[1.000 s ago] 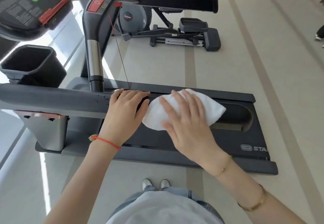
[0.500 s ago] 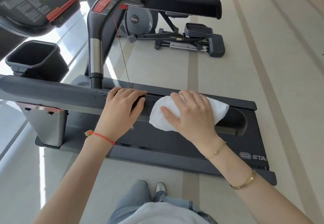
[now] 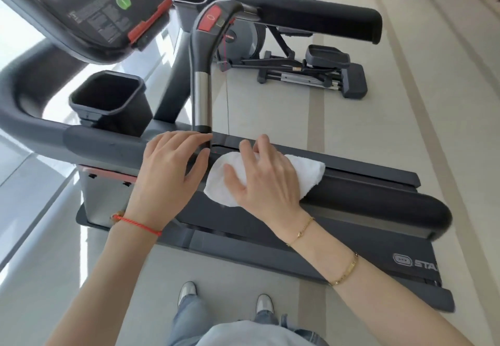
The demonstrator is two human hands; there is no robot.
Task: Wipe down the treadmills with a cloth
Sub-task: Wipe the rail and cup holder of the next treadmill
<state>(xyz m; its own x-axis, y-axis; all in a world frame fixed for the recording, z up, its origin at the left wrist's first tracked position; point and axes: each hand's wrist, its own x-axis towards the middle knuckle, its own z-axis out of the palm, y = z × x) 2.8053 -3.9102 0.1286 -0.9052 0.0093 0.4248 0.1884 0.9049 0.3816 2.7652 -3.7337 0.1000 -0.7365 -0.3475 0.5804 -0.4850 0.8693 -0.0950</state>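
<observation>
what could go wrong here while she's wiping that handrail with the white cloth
1. The right hand presses the white cloth with spread fingers rather than gripping it; part hangs off the near handrail, so it might slip to the deck.
2. The thin red safety cord hangs just past the cloth; a stroke toward the upright could snag it.
3. The left hand rests on the rail right beside the cloth, so that patch may go unwiped.

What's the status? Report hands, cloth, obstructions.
Left hand flat on dark grey padded handrail. Right hand pressing white terry cloth onto it. Nothing obstructing.
</observation>
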